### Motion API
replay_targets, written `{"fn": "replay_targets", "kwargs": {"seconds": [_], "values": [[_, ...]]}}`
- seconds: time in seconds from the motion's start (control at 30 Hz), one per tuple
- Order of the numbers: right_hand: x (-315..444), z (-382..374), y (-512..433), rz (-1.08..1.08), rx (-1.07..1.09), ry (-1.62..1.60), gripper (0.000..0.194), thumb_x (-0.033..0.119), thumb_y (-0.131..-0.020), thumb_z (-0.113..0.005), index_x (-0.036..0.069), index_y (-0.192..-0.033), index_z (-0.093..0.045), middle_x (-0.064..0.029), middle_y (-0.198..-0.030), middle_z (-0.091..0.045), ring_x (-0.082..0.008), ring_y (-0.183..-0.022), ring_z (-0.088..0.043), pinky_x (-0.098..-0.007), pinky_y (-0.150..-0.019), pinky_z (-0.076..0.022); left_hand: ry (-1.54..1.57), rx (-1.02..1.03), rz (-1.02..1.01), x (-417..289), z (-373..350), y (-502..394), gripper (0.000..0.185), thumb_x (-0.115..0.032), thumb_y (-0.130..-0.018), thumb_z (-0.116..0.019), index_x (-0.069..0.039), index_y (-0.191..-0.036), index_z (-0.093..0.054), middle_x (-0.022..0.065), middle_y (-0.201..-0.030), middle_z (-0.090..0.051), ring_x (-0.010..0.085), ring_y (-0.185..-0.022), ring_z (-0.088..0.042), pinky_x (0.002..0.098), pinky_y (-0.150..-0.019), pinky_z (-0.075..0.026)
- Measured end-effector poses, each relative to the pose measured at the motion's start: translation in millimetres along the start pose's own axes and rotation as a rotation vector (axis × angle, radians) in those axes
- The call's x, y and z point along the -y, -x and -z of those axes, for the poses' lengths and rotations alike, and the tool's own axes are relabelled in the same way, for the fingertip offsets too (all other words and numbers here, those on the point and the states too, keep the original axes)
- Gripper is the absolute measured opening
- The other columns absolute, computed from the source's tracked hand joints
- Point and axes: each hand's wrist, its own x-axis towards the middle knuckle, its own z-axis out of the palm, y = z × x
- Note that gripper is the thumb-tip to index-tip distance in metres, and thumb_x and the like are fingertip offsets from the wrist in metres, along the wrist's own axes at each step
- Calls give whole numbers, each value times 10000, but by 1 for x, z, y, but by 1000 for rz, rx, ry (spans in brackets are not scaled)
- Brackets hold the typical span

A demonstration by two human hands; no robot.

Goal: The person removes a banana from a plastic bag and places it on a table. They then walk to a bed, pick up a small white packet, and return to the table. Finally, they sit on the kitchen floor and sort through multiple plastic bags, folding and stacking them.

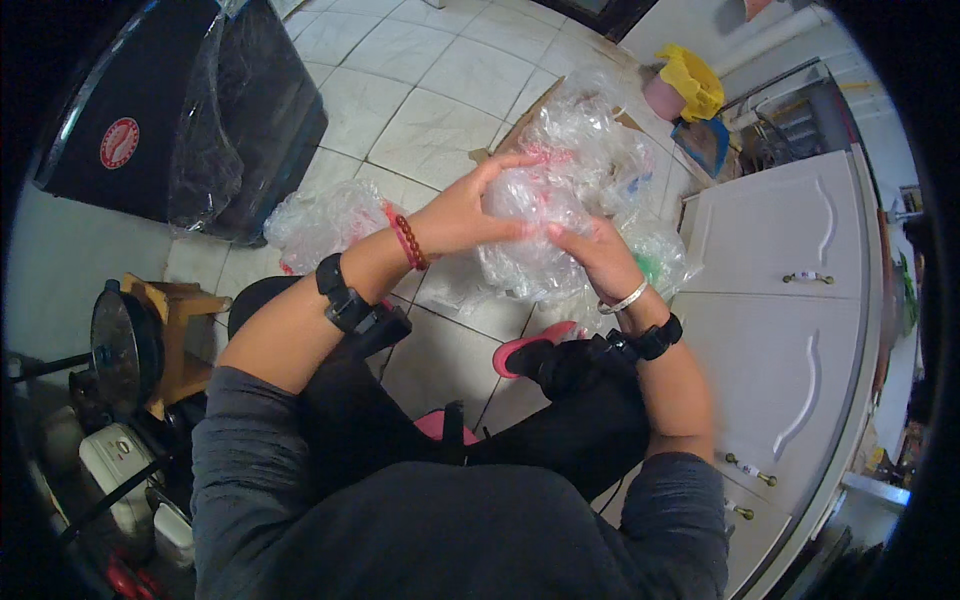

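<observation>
A crumpled clear plastic bag [536, 199] with reddish patches is held between my two hands, above the tiled floor. My left hand [480, 210] grips it from the left, thumb and fingers spread around it. On its lower right side, my right hand [592, 251] presses it with the thumb, and some of its fingers are hidden. Just beyond lies a large heap of clear plastic bags [592, 127], partly on a piece of cardboard [529, 120]. Another bunch of clear plastic bags [326, 221] with red parts rests on the floor left of my forearm.
A black cabinet or bin [262, 112] draped with clear film stands at the upper left. White cupboards [772, 240] line the right side. A pink bucket [664, 97] with a yellow bag is beyond the heap. At left are a wooden stool [180, 300] and a pan [124, 349].
</observation>
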Motion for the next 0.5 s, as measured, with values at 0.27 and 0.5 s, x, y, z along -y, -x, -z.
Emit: {"fn": "replay_targets", "kwargs": {"seconds": [0.27, 0.5], "values": [[-15, 77, 35, -102, -260, -508, 348, 394, -947, -582, 75, -811, -601, 0, -674, -563, -101, -564, -493, -230, -468, -358, 248, -202, 431, -15, 14, -16, 471, -359, -943, -610, 72, -1128, -578, 127, -1005, -667, 181, -834, -655, 309, -757, -543], [-25, 156, 37, 321, -5, -1022, 296, 336, -1006, -477, 97, -868, -582, -60, -819, -617, -157, -745, -578, -253, -621, -450, 290, 22, 110, 12, 25, -21, 417, -289, -936, -587, -33, -1262, -537, 99, -1211, -607, 234, -1057, -609, 351, -909, -519]]}}
